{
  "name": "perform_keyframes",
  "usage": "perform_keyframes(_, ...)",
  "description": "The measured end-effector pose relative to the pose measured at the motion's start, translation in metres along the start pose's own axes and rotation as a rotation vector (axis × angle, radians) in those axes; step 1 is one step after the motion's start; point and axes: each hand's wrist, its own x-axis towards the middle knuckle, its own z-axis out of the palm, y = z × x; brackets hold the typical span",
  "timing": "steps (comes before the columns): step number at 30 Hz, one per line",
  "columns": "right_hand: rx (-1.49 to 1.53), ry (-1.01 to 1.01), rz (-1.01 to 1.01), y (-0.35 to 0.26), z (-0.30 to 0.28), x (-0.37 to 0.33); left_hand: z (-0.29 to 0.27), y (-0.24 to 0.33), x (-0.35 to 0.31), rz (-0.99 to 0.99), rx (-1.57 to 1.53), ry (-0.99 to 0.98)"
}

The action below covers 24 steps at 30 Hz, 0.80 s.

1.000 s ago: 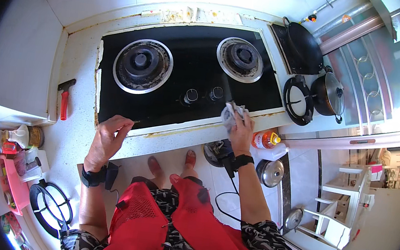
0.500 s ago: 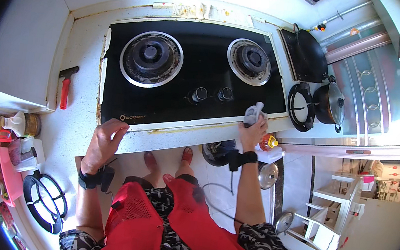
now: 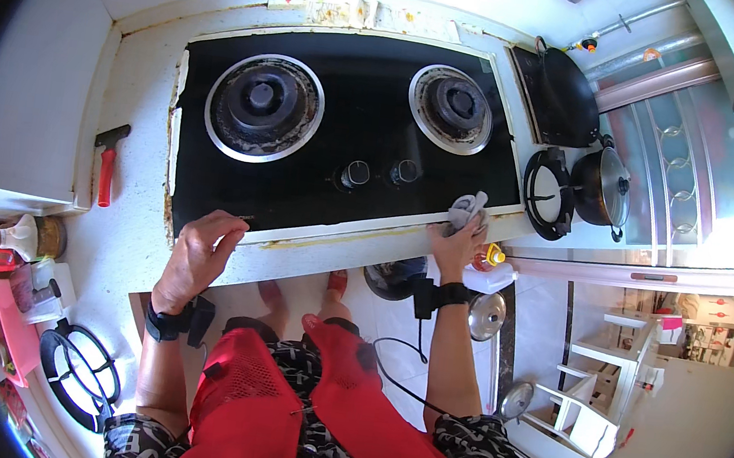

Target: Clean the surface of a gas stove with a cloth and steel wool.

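My right hand point(image 3: 455, 250) is closed on a bunched grey cloth point(image 3: 468, 208). The cloth touches the front right edge of a black glass gas cooktop point(image 3: 298, 201). At the cooktop's front left corner, my left hand point(image 3: 199, 252) hovers over or rests on the counter edge; I cannot tell which. Its fingers are curled together, with nothing visible in them. Two burners, the left burner point(image 3: 263, 107) and the right burner point(image 3: 453, 108), show without pan supports. Between them sit two control knobs, the left knob point(image 3: 354, 174) and the right knob point(image 3: 404, 172).
A red-handled scraper point(image 3: 107, 165) lies on the counter left of the cooktop. Black pan supports stand at both sides, one on the right point(image 3: 548, 195), one on the left point(image 3: 54, 370). Beyond the right one are a lidded pot point(image 3: 596, 187) and a black wok point(image 3: 567, 98).
The cooktop and counter have shifted slightly left in view. My right hand has moved a little left with the cloth, whose shape has changed. My left hand keeps nearly the same pose.
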Motion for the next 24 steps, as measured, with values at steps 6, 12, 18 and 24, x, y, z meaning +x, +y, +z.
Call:
perform_keyframes(6, 0.057, 0.061, 0.017, 0.011, 0.0, 0.015, 0.003, 0.009, 0.015, 0.03, -0.048, -0.031)
perform_keyframes(12, 0.057, 0.021, 0.13, 0.009, -0.014, 0.028, 0.0, 0.009, 0.012, 0.078, -0.034, -0.001)
perform_keyframes(18, 0.135, -0.134, -0.125, 0.04, -0.026, 0.041, -0.007, 0.001, -0.004, 0.052, 0.014, 0.012)
perform_keyframes(24, 0.08, 0.03, 0.011, 0.067, -0.025, 0.07, -0.019, -0.005, -0.013, 0.06, 0.031, 0.028)
